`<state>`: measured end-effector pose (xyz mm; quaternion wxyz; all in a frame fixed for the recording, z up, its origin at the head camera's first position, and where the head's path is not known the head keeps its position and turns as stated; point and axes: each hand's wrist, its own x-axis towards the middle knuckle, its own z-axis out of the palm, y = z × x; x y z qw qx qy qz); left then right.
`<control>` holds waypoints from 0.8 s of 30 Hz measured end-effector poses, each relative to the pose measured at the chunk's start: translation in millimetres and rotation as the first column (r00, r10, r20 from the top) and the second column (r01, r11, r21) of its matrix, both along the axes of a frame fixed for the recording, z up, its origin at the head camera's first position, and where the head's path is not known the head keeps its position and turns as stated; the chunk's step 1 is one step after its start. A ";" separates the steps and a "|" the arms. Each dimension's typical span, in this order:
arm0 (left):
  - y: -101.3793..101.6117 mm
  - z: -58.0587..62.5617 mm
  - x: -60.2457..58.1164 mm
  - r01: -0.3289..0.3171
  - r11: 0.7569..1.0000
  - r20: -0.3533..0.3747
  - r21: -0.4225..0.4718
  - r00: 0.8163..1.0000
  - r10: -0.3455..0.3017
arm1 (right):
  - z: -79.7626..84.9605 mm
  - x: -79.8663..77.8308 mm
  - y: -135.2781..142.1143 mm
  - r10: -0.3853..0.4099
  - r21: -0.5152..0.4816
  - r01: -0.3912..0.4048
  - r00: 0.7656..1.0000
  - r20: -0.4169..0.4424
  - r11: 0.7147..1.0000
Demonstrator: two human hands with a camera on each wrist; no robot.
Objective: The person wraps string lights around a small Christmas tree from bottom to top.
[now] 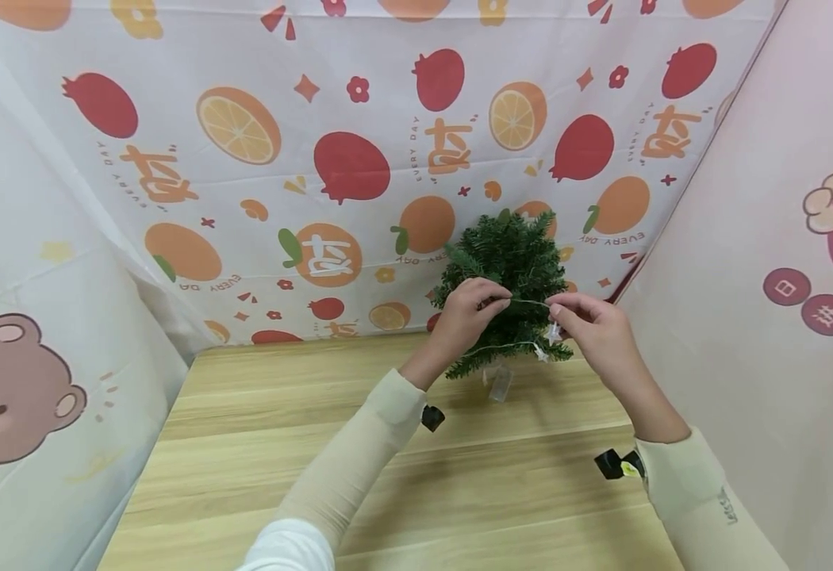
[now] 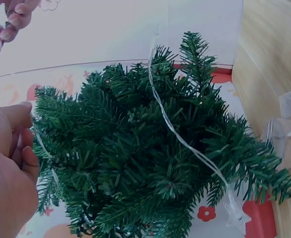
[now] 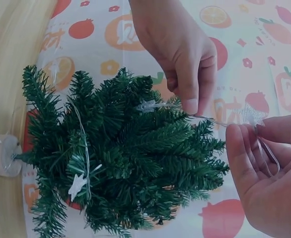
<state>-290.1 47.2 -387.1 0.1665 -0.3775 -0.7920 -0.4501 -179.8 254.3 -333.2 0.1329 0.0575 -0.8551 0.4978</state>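
Observation:
A small green artificial Christmas tree (image 1: 505,258) stands at the back of the table, with a thin clear star string light (image 3: 88,153) draped across its branches. My left hand (image 1: 468,317) pinches the wire between thumb and fingertips, over the tree. To the right, my right hand (image 1: 598,337) pinches another stretch of it, and a short length runs taut between both hands. One star (image 3: 250,114) sits at the right fingertips, with a loop of wire hanging over the palm. Another star (image 3: 77,186) lies on a lower branch, and a third star (image 3: 148,105) is close to the left thumb.
The tree's clear base (image 1: 500,385) rests on the wood-grain table (image 1: 281,428). Close behind the tree hangs a fruit-print cloth (image 1: 259,214). Pale cloth walls with cartoon prints stand left and right (image 1: 745,222). Small black pieces (image 1: 432,418) show at both wrists.

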 end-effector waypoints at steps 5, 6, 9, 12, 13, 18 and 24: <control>3.1 -2.9 -3.1 0.009 1.000 -0.029 0.006 1.000 -0.008 | 3.8 1.9 6.0 0.024 0.004 -0.025 0.999 0.036 1.000; 4.0 -3.4 -3.7 0.007 1.000 -0.039 0.004 0.999 -0.007 | 4.4 1.9 8.0 0.027 0.001 -0.027 0.999 0.045 1.000; 5.9 -4.8 -3.9 -0.005 1.000 -0.079 -0.013 0.997 0.004 | 6.6 1.3 14.0 0.036 -0.024 -0.034 0.996 0.081 0.999; 6.6 -7.2 -2.8 -0.022 0.999 -0.124 -0.042 0.992 0.017 | 8.4 -0.3 19.1 0.041 -0.043 -0.036 0.992 0.119 0.998; 6.5 -8.0 -2.1 -0.028 0.998 -0.138 -0.049 0.990 0.021 | 9.3 -0.8 20.6 0.041 -0.046 -0.036 0.991 0.128 0.998; 6.8 -12.1 -1.3 -0.066 0.997 -0.227 -0.050 0.973 0.053 | 14.9 -4.0 24.6 0.052 -0.078 -0.042 0.989 0.140 0.996; 10.3 -15.3 -4.3 -0.108 0.994 -0.320 -0.005 0.942 0.101 | 26.3 -9.1 25.8 0.075 -0.145 -0.061 0.992 0.098 0.988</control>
